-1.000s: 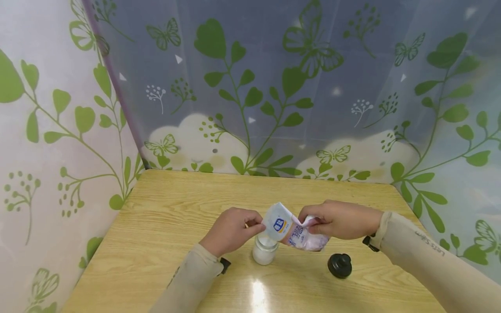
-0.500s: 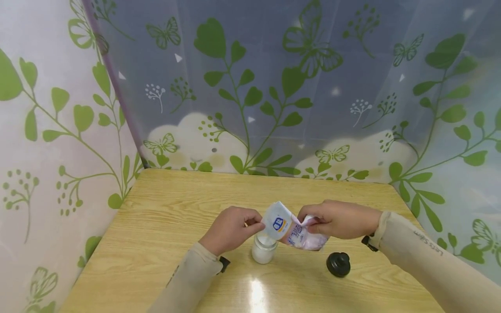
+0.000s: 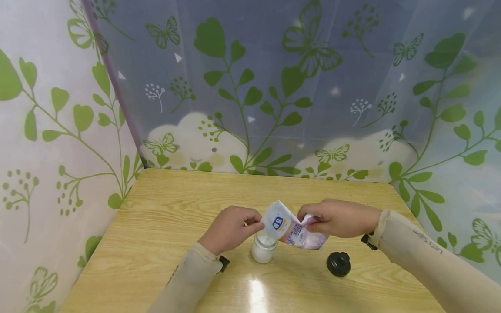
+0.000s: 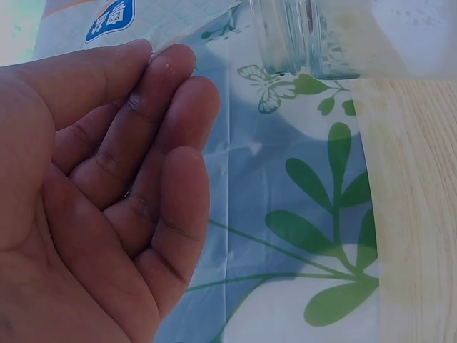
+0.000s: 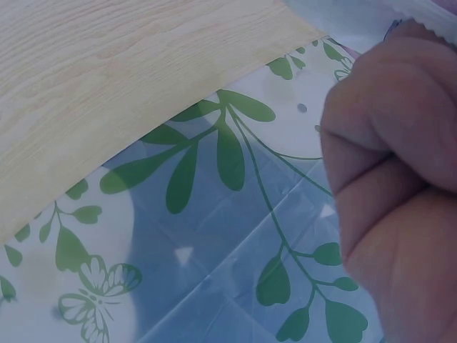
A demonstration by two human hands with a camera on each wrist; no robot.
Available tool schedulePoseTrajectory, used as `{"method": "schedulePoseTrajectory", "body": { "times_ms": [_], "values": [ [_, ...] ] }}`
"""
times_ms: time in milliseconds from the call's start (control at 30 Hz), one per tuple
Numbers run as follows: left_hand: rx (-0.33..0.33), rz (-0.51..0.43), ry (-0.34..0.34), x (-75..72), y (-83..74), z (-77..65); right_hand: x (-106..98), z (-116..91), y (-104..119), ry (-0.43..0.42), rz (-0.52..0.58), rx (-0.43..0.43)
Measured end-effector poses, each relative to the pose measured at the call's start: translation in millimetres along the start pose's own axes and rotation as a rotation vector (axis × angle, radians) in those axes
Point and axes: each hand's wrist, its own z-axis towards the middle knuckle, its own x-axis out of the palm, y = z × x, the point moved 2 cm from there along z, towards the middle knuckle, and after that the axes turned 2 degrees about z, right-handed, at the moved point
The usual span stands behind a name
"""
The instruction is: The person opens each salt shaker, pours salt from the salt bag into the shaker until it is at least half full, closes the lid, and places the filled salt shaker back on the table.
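A white and pink printed salt bag tilts over a glass jar with white contents, its left end overlapping the mouth. My left hand pinches that left end between thumb and forefinger. The bunched middle of the bag is gripped by my right hand. In the left wrist view, the fingertips of the left hand meet at the bag's edge, with the jar's glass rim close by. Curled fingers of the right hand fill the right side of the right wrist view.
A black lid with a knob lies on the wooden table, right of the jar. Leaf-printed sheets stand behind the table and along both sides.
Almost nothing differs. The salt bag's lower right end and the right hand have risen very slightly; both hands keep their hold.
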Motion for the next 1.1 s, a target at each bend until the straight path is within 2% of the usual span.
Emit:
{"method": "schedulePoseTrajectory", "body": {
  "times_ms": [1100],
  "values": [
    [-0.004, 0.011, 0.004, -3.1, 0.4, -0.2, -5.8, 2.9, 7.1, 0.014, -0.03, 0.012]
  ]
}}
